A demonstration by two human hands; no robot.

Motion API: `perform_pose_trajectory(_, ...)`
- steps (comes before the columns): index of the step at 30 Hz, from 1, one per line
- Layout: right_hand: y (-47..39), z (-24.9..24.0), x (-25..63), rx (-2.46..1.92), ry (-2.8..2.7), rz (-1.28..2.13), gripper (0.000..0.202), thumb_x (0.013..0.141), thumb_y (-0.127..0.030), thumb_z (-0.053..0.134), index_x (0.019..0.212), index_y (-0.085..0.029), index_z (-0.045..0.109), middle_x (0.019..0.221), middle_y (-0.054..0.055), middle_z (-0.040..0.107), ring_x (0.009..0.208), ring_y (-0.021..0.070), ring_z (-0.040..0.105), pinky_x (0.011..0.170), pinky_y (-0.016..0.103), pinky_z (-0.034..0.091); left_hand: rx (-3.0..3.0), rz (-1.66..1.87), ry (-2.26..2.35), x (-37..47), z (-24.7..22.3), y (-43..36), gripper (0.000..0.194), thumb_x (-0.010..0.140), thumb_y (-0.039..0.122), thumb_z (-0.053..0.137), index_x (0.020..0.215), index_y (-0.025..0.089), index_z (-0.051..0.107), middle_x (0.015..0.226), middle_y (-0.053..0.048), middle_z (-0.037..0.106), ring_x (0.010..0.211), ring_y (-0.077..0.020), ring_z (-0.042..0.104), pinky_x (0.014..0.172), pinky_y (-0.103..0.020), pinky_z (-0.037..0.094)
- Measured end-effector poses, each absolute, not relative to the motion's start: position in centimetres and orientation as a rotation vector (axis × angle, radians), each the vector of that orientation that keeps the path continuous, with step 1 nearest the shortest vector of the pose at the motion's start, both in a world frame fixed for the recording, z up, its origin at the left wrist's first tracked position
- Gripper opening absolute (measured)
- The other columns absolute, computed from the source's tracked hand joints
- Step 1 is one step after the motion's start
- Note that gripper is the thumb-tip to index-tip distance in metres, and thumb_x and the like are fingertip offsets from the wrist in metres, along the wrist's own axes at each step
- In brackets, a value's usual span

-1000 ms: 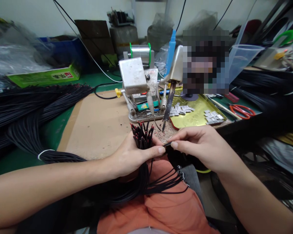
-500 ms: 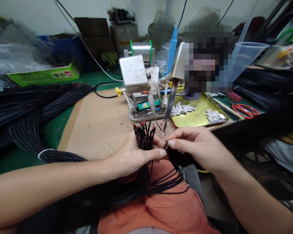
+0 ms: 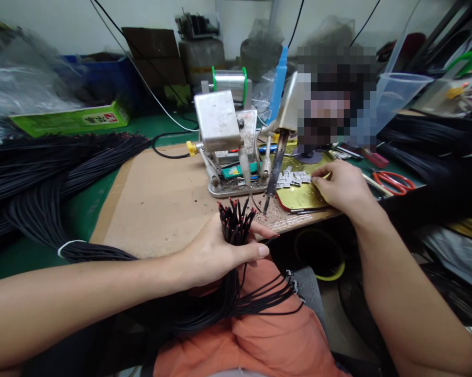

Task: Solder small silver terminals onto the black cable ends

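My left hand [image 3: 214, 251] is closed round a bundle of black cables [image 3: 236, 225] with red wire tips pointing up. One separate cable [image 3: 273, 239] sticks out to the right between its thumb and forefinger. Over the yellow metal tray [image 3: 300, 200] is my right hand [image 3: 343, 186], thumb and fingertips drawn together beside a cluster of small silvery metal connectors [image 3: 294, 177]. Whatever its fingertips hold is too small to make out, and the hand covers the tray's right part. Cables with connectors on their ends [image 3: 294, 285] lie across my lap.
A soldering iron [image 3: 275, 170] slants down from its metal stand [image 3: 218, 120], tip near the tray. Behind is a solder spool [image 3: 230, 86]. Cardboard [image 3: 153, 193] covers the green table. Cable bundles [image 3: 63, 193] lie left; red-handled scissors [image 3: 395, 181] lie right. Another person sits opposite.
My right hand has let go of the single cable and moved up and right to the tray. My left hand keeps the bundle in nearly the same spot.
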State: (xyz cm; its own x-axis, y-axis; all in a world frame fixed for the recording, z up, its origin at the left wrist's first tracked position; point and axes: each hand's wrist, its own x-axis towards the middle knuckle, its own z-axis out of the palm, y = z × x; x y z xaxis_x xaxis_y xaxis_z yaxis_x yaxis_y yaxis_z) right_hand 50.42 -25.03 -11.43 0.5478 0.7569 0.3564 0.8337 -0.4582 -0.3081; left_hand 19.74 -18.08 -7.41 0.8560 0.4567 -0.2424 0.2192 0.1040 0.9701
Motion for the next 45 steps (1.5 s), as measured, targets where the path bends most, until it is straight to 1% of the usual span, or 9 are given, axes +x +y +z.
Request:
perform_pose_trajectory(6,-25.2,-11.7,50.3,-2.328,-1.250,-0.234,0.011,0.076,-0.021,0.064,0.083,-0.019,0.072,0.083,0.009,0.073,0.079,0.0268,0.065,0.076,0.039,0.050,1.505,0.167,0.585,19.7,-7.6,-18.0,0.024,0.077,0.019,0.076,0.099,0.010,0.076,0.058,0.001,0.064,0.050,-0.0079,0.057,0.048,-0.017,0.045)
perform_pose_trajectory(12,-26.9,-10.8,48.1,-2.013,-1.093,-0.259,0.013,0.083,-0.018,0.061,0.093,-0.021,0.069,0.084,0.006,0.070,0.076,0.0228,0.065,0.073,0.037,0.051,1.413,0.243,0.659,19.7,-8.1,-17.8,0.025,0.075,0.019,0.075,0.099,0.011,0.075,0.061,-0.001,0.064,0.053,-0.0116,0.061,0.042,-0.017,0.044)
perform_pose_trajectory(16,-28.7,-9.4,43.3,-1.685,-1.030,0.226,0.004,0.087,-0.024,0.065,0.091,-0.022,0.066,0.085,0.004,0.070,0.073,0.0192,0.069,0.070,0.034,0.056,1.349,0.293,0.698,20.0,-8.3,-17.5,0.025,0.076,0.022,0.076,0.096,0.010,0.073,0.059,0.000,0.062,0.051,-0.0103,0.059,0.040,-0.015,0.041)
perform_pose_trajectory(19,-29.0,-9.1,39.5,-1.458,-0.963,0.700,0.013,0.085,-0.028,0.071,0.094,-0.020,0.067,0.081,0.004,0.072,0.067,0.0178,0.072,0.065,0.031,0.061,1.312,0.309,0.702,20.3,-8.5,-17.2,0.027,0.075,0.024,0.079,0.096,0.009,0.073,0.062,-0.001,0.063,0.052,-0.0097,0.059,0.040,-0.015,0.041)
perform_pose_trajectory(22,-28.6,-9.7,37.2,-1.380,-0.857,0.868,0.021,0.080,-0.028,0.079,0.093,-0.019,0.066,0.074,0.002,0.072,0.065,0.0171,0.073,0.062,0.027,0.063,1.291,0.314,0.703,20.3,-8.7,-17.0,0.025,0.074,0.023,0.080,0.094,0.010,0.072,0.063,-0.001,0.065,0.051,-0.0095,0.060,0.039,-0.014,0.041)
perform_pose_trajectory(25,-28.1,-10.7,36.6,-1.325,-0.796,0.922,0.022,0.078,-0.027,0.082,0.089,-0.016,0.067,0.074,0.005,0.075,0.069,0.0179,0.076,0.068,0.026,0.064,1.272,0.326,0.681,20.3,-8.8,-16.9,0.021,0.075,0.020,0.079,0.092,0.010,0.071,0.062,0.000,0.065,0.051,-0.0092,0.061,0.040,-0.014,0.042)
perform_pose_trajectory(29,-28.0,-11.7,36.6,-1.211,-0.768,0.944,0.024,0.077,-0.025,0.083,0.095,-0.015,0.071,0.083,0.006,0.077,0.073,0.0182,0.077,0.074,0.027,0.064,1.260,0.339,0.658,20.4,-8.8,-16.8,0.018,0.076,0.019,0.077,0.091,0.010,0.071,0.063,-0.001,0.066,0.052,-0.0089,0.061,0.040,-0.013,0.042)
perform_pose_trajectory(36,-27.9,-11.8,35.9,-1.143,-0.739,0.914,0.023,0.081,-0.021,0.081,0.097,-0.018,0.065,0.079,0.002,0.076,0.072,0.0193,0.078,0.073,0.031,0.066,1.244,0.336,0.669,20.5,-8.5,-16.9,0.019,0.075,0.019,0.078,0.090,0.010,0.071,0.060,0.000,0.065,0.051,-0.0089,0.060,0.039,-0.014,0.042)
perform_pose_trajectory(45,-27.7,-11.9,35.7,-1.140,-0.741,0.855,0.019,0.083,-0.022,0.079,0.095,-0.018,0.066,0.079,0.004,0.078,0.073,0.0209,0.078,0.073,0.032,0.066,1.226,0.367,0.661,20.6,-8.5,-16.8,0.019,0.075,0.019,0.079,0.089,0.012,0.069,0.059,0.001,0.065,0.051,-0.0093,0.060,0.040,-0.014,0.043)
